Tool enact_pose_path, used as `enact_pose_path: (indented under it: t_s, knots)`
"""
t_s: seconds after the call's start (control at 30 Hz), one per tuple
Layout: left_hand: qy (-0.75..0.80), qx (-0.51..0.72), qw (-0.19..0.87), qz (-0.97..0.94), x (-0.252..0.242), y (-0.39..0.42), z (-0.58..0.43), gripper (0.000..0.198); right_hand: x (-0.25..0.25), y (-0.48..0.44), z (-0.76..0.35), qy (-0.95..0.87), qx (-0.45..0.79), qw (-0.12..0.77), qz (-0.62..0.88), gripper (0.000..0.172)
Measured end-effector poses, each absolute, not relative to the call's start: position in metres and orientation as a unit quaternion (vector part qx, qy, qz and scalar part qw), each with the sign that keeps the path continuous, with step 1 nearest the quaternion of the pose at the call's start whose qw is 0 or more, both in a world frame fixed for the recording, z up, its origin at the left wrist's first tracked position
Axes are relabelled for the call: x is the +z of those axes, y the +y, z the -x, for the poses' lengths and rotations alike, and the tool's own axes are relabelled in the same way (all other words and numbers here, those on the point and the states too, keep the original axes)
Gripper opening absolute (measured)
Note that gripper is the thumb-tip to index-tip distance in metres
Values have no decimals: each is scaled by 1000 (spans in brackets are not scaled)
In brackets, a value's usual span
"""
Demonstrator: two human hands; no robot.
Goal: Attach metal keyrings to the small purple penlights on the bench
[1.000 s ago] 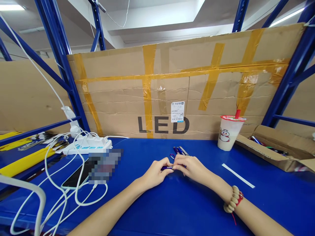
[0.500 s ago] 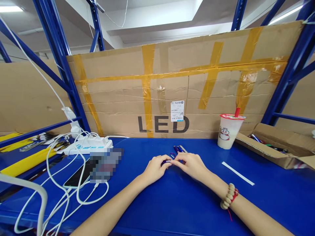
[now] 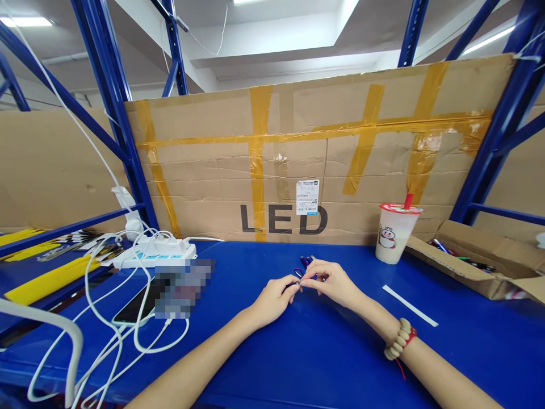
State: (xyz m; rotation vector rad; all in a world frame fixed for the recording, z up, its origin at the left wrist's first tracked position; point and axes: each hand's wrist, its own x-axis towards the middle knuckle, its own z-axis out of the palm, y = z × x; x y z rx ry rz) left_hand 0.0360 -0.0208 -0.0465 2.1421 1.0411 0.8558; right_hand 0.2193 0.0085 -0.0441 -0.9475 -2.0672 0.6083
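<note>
My left hand [image 3: 275,301] is closed in a pinch just above the blue tabletop. Between its fingertips is a slim dark pen [image 3: 298,282], mostly covered by the fingers. My right hand [image 3: 330,279] meets it from the other side, thumb and forefinger pinched at the pen's end. Right behind the hands lie several dark blue pens [image 3: 304,261], partly hidden by the right hand. A small dark blue loop [image 3: 298,272], perhaps a pen clip or cap, shows between the hands and those pens.
A lidded drink cup [image 3: 394,236] with a red straw stands at back right, beside an open cardboard box [image 3: 460,270] of pens. A white strip [image 3: 410,305] lies near my right forearm. At left are a power strip [image 3: 157,253], white cables and a phone [image 3: 136,304].
Both hands have closed in tighter, and less of the pen shows between them. My left hand sits slightly farther right and is turned more. The camera view has shifted slightly.
</note>
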Motion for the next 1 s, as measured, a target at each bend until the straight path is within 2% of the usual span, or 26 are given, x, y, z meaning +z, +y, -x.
enact_pose_path:
  t_s: [0.3, 0.47, 0.73, 1.0]
  knots:
    - [377, 328, 340, -797, -39, -29, -38, 26, -33, 4, -218, -793, 334, 373, 346, 30]
    - [372, 322, 353, -796, -42, -28, -36, 23, -35, 3, -219, -793, 305, 345, 400, 23]
    - [360, 326, 321, -813, -40, -29, -37, 23, -34, 2, -218, -787, 310, 358, 395, 22]
    - [376, 312, 306, -817, -40, -31, -38, 23, -32, 0, -223, -832, 209, 330, 394, 22]
